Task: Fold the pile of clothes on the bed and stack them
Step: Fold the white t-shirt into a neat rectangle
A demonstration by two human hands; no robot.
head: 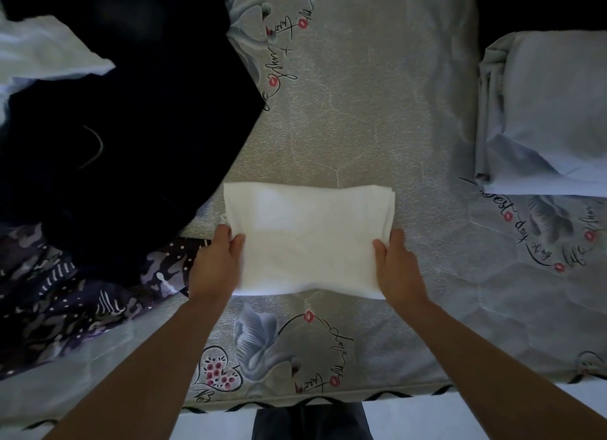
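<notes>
A folded white garment (307, 239) lies flat on the grey printed bedsheet (361, 111) in the middle of the view. My left hand (218, 262) grips its left edge, thumb on top and fingers underneath. My right hand (399, 264) grips its right edge the same way. To the left lies the unfolded pile: a large dark navy garment (124, 117), a white cloth (42, 52) at the far left, and a camouflage and dotted patterned cloth (75, 295) beneath.
A pale blue pillow (551, 111) sits at the right side of the bed. The bed's front edge (328, 398) runs across the bottom, with my dark trousers (312, 421) below it and pale floor at either side.
</notes>
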